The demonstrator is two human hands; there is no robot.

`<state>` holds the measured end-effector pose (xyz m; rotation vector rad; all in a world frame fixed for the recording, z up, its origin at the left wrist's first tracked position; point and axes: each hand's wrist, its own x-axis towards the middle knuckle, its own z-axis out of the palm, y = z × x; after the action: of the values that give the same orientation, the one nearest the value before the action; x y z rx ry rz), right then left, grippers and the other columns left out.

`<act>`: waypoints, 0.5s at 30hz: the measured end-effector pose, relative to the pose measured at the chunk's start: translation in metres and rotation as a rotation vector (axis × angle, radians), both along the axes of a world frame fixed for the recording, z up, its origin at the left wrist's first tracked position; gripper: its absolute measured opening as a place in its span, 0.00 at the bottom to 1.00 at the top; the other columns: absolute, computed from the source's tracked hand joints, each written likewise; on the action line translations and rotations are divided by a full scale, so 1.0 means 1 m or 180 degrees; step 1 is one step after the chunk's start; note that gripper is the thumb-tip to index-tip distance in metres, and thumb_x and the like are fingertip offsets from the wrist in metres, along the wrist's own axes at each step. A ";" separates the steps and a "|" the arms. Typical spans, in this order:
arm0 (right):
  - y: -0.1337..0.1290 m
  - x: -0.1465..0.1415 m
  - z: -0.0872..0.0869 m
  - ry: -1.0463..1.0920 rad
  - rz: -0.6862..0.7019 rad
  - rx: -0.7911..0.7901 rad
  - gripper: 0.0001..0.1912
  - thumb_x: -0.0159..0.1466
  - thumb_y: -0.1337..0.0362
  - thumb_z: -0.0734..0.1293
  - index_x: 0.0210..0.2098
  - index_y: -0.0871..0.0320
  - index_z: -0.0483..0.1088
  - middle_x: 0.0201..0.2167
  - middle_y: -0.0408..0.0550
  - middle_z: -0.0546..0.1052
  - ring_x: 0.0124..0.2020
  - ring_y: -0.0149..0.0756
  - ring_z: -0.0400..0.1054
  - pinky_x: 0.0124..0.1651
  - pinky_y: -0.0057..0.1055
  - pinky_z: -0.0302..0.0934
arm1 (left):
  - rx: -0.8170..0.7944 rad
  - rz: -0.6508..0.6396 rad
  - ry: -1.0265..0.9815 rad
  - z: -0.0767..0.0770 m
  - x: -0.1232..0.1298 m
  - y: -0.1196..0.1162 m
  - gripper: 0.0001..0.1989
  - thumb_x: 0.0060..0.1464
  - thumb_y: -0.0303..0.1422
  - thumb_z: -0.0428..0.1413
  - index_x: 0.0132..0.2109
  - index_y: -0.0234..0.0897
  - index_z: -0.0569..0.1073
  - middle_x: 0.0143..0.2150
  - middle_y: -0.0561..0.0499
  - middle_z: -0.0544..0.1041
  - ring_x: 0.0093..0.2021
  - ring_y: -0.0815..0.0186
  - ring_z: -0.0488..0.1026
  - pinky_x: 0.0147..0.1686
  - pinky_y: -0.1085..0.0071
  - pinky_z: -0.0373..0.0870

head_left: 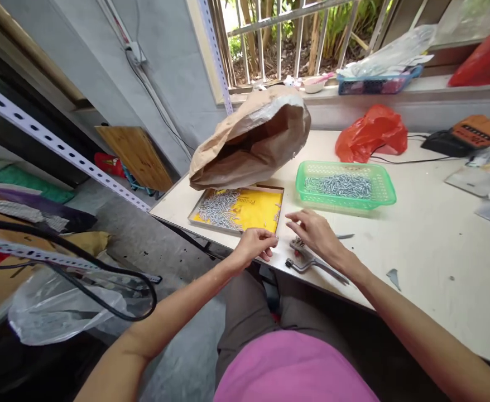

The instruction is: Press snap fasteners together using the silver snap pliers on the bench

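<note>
Her left hand (pixel 256 243) pinches something tiny, likely a screw, beside the yellow tray (pixel 253 209); the right hand (pixel 316 231) hovers loose-fingered, empty, over a metal tool (pixel 307 258) on the desk (pixel 429 251).

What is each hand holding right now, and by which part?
The left hand pinches something small at its fingertips by the yellow tray, too small to identify. The right hand hovers open over a metal tool, gripping nothing.

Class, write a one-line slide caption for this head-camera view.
Left hand pinches a small part beside the yellow tray; right hand hovers over a metal tool.
</note>
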<state>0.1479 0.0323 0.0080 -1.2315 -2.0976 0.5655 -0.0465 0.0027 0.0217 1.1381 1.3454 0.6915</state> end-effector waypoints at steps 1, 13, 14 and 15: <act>-0.016 0.015 -0.002 -0.0236 0.0038 0.0011 0.17 0.67 0.57 0.57 0.46 0.56 0.72 0.40 0.51 0.73 0.38 0.38 0.69 0.44 0.35 0.62 | -0.0090 -0.0125 0.0058 -0.006 0.007 -0.003 0.07 0.49 0.31 0.60 0.33 0.29 0.74 0.25 0.53 0.72 0.18 0.76 0.67 0.16 0.80 0.65; -0.097 0.079 -0.034 -0.1304 -0.0223 -0.0462 0.15 0.68 0.65 0.52 0.40 0.56 0.68 0.35 0.49 0.69 0.33 0.36 0.67 0.36 0.32 0.62 | -0.0626 -0.0846 0.0707 -0.033 0.037 0.011 0.11 0.46 0.35 0.59 0.23 0.32 0.70 0.12 0.59 0.63 0.12 0.78 0.54 0.14 0.78 0.48; -0.096 0.080 -0.034 -0.1308 -0.0213 -0.0450 0.14 0.68 0.65 0.52 0.39 0.56 0.68 0.35 0.49 0.69 0.33 0.36 0.67 0.36 0.32 0.62 | -0.0727 -0.0844 0.0750 -0.033 0.038 0.013 0.11 0.45 0.34 0.59 0.23 0.32 0.71 0.12 0.59 0.63 0.12 0.78 0.54 0.14 0.79 0.48; -0.095 0.080 -0.033 -0.1317 -0.0203 -0.0439 0.15 0.68 0.65 0.51 0.38 0.56 0.68 0.34 0.49 0.69 0.33 0.36 0.67 0.36 0.32 0.61 | -0.0835 -0.0837 0.0796 -0.032 0.039 0.015 0.10 0.45 0.34 0.60 0.24 0.32 0.71 0.12 0.59 0.63 0.12 0.78 0.54 0.14 0.79 0.47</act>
<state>0.2277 -0.0625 -0.0252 -1.5995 -2.3752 0.4619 -0.0078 0.0172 -0.0108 1.1858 1.4130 0.1791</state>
